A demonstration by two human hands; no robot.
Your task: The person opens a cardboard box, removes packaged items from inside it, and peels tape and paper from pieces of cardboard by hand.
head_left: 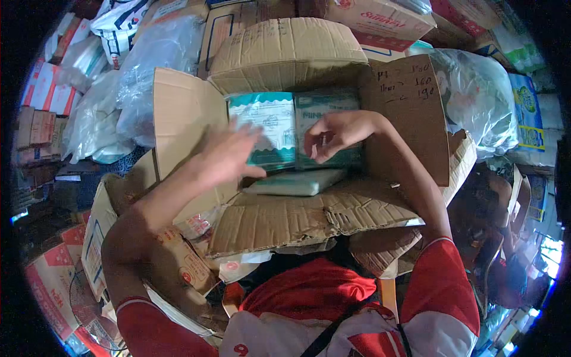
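Note:
An open cardboard box [267, 229] stands in front of me with its flaps folded outward. Inside it lie flat plastic-wrapped packs: a white and teal pack [262, 128] on the left and a darker teal pack [306, 107] with printed letters on the right. Another wrapped pack [291, 183] lies tilted along the near side. My left hand [229, 157], smeared by motion, hovers over the left side of the box with fingers spread. Above the darker pack, my right hand [339, 134] is loosely bent, its thumb and fingers apart and nothing seen between them.
Handwriting marks the right flap [410, 107]. Clear plastic bags [160, 71] crowd the left, and another bulging bag [476, 95] sits on the right. A red and tan carton [380, 21] is stacked behind. At the lower right, part of another person [505, 202] shows dimly.

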